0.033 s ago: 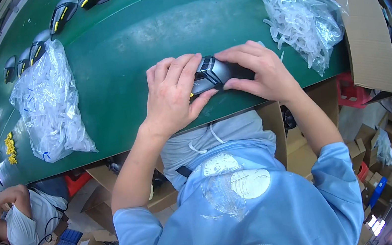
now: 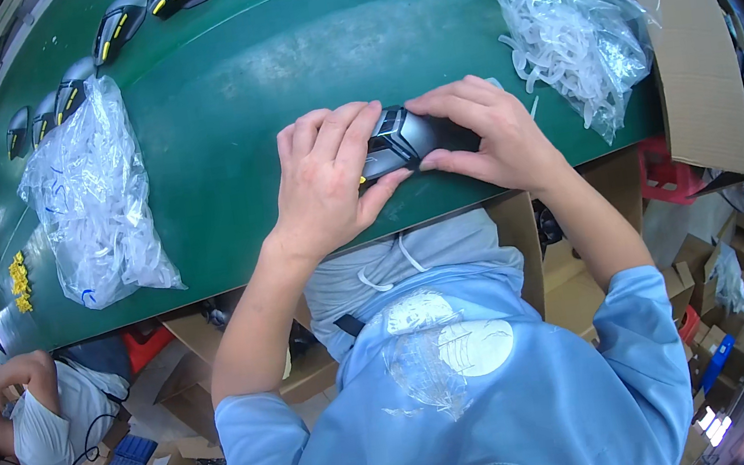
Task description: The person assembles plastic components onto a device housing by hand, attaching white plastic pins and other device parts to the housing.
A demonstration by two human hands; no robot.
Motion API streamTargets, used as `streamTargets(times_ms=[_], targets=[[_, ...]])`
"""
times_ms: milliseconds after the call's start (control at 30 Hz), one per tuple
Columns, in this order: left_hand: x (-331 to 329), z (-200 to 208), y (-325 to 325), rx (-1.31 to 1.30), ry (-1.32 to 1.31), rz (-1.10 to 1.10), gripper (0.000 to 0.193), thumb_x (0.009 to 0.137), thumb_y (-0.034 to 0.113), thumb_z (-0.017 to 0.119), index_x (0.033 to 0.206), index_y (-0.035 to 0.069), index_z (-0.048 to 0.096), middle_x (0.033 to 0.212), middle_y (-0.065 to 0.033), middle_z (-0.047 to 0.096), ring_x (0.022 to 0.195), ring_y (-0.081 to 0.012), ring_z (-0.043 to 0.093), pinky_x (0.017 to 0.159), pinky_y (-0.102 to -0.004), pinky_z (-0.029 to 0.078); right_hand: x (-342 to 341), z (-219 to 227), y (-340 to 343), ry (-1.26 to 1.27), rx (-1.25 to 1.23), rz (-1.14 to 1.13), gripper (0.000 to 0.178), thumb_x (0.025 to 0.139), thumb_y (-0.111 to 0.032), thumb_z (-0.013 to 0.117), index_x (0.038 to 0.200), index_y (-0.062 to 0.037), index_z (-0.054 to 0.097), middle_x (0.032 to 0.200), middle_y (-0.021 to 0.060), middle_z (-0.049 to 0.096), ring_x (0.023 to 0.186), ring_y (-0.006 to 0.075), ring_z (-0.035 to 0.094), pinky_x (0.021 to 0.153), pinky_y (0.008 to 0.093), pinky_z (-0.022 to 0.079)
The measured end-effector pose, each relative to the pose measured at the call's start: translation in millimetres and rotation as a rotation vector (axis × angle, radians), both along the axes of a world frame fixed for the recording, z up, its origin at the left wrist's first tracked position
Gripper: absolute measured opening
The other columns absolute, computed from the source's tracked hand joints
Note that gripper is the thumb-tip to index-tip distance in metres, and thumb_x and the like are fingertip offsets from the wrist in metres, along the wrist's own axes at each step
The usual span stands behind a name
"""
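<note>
Mouse spot: the mouse (image 2: 419, 137) is between both hands, just toward 1 o'clock from the centre of view, over the near side of the green desk (image 2: 274, 75).
Left hand fingers: the left hand (image 2: 326, 172) grips the 9 o'clock end, fingers over the top, thumb along the near edge.
Right hand fingers: the right hand (image 2: 491, 132) grips the 3 o'clock end, index finger on the far edge, thumb on the near one.
Work done: the grey-black shell looks whole where it shows, with a speck of yellow by the left thumb; the mouse's underside is hidden.
Work left: handling seems in mid-course, as the mouse is not yet released; which steps remain, I cannot tell.
Finished or waiting: from the mouse, a row of yellow-striped mice (image 2: 120, 27) runs from 9 to 10 o'clock; their stage is unclear.
Supplies: left bag (image 2: 92, 200) at 9 o'clock, loose yellow bits (image 2: 20, 282) beyond it, right bag (image 2: 569, 43) of clear strips at 2, carton (image 2: 685, 60) at 3.
Change from earlier frame: the right hand has shifted a hair toward 10 o'clock; the left hand, bags and bits look unmoved.
</note>
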State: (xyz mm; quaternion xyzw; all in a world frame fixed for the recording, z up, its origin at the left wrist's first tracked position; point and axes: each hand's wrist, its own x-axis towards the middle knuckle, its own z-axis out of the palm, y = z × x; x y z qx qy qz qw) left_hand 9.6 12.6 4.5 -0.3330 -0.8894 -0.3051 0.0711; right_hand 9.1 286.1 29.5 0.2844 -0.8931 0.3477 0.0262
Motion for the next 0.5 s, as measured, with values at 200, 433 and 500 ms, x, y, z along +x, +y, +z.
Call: streamTargets(times_ms=[200, 433, 500], targets=[[1.2, 1.1, 0.7, -0.017, 0.004, -0.014, 0.075, 0.083, 0.035, 0.091, 0.146, 0.004, 0.065, 0.141, -0.0119, 0.067, 0.126, -0.0358, 0.059, 0.11, -0.0493, 0.043, -5.8, -11.1, -1.0, 0.072, -0.017, 0.071, 0.065, 0.079, -0.034, 0.096, 0.134, -0.0079, 0.073, 0.126, 0.0068, 0.078, 0.102, 0.0306, 0.068, 0.091, 0.0418, 0.056], [-0.8, 1.0, -0.4, -0.01, -0.015, -0.031, 0.076, 0.083, 0.033, 0.091, 0.147, 0.004, 0.065, 0.142, -0.0118, 0.067, 0.127, -0.0359, 0.058, 0.11, -0.0486, 0.044, -12.7, -5.5, -3.2, -0.019, -0.123, 0.038, 0.066, 0.073, -0.039, 0.099, 0.127, -0.0074, 0.077, 0.124, 0.0058, 0.079, 0.102, 0.0293, 0.069, 0.09, 0.04, 0.058], [0.1, -2.2, -1.6, -0.003, 0.007, 0.0, 0.076, 0.083, 0.037, 0.091, 0.147, 0.006, 0.065, 0.141, -0.0081, 0.066, 0.125, -0.0314, 0.058, 0.107, -0.048, 0.042, -13.5, -13.6, -6.6, 0.024, -0.075, 0.085, 0.067, 0.075, -0.042, 0.098, 0.129, -0.0078, 0.077, 0.126, 0.0055, 0.08, 0.102, 0.0287, 0.069, 0.093, 0.0401, 0.058]])
